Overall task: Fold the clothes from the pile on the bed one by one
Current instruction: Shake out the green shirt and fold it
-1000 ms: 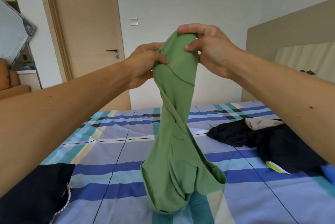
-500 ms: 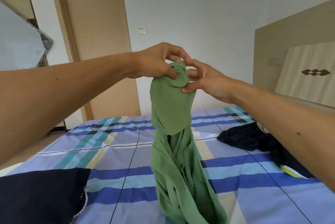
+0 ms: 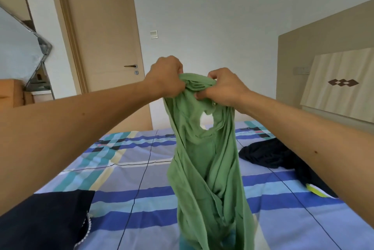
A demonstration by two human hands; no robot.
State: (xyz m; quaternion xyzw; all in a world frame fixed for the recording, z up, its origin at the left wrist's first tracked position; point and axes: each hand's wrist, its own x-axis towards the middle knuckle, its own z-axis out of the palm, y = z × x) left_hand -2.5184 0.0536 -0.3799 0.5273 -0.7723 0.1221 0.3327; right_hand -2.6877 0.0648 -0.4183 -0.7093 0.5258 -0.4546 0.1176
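A green garment (image 3: 204, 160) hangs in the air above the bed (image 3: 141, 195), held up by its bunched top edge. Its cloth falls in long twisted folds to the bottom of the view, where the lower end is cut off, so it cannot be told whether it touches the bedding. A small opening in the upper part lets the pale wall behind show through.

The left hand (image 3: 166, 76) grips the top edge on one side, its fingers (image 3: 179, 71) curled tight into the gathered cloth. The right hand (image 3: 222, 87) grips the same edge just beside it, fingers clenched on the fabric, knuckles toward the camera. The two hands are close together, with only a short bridge of bunched cloth between them. Both bare forearms reach in from the lower corners of the view.

The bed is covered in a sheet striped and checked in blue, teal, lilac and pale yellow. On its right side lies a pile of dark clothes (image 3: 271, 154), with a bit of yellow-green (image 3: 316, 191) showing at its near end. At the lower left lies a dark navy garment (image 3: 44, 221) with a pale trim along one edge.

Beyond the bed stand a tan door (image 3: 105, 27) with a dark handle, a wall switch (image 3: 154, 34), and on the right a headboard (image 3: 342, 79) with a diamond motif.
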